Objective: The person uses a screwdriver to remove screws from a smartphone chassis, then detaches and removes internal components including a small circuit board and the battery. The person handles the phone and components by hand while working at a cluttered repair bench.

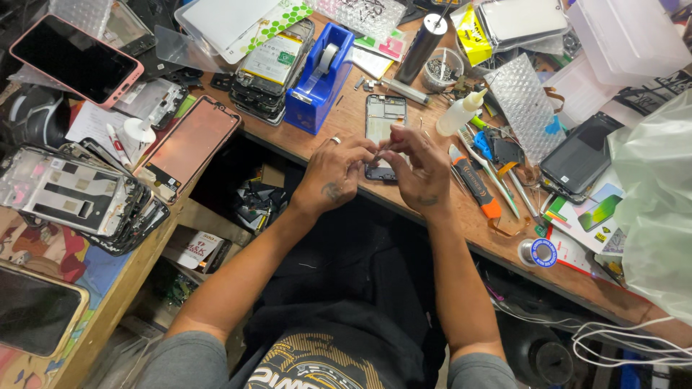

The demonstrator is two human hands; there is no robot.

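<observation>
An opened phone frame (383,119) lies on the wooden bench (346,115) in front of me, back side up with its inner parts showing. My left hand (337,169) and my right hand (418,169) meet over its near end. Their fingertips pinch something very small between them; it is too tiny to make out. A ring sits on a finger of my left hand. The lower part of the phone is hidden under my fingers.
A blue tape dispenser (319,75) stands left of the phone, next to a stack of phone frames (274,68). An orange-tipped tool (476,184), tweezers and a white squeeze bottle (461,112) lie to the right. More phones (76,57) and frames (65,191) crowd the left bench.
</observation>
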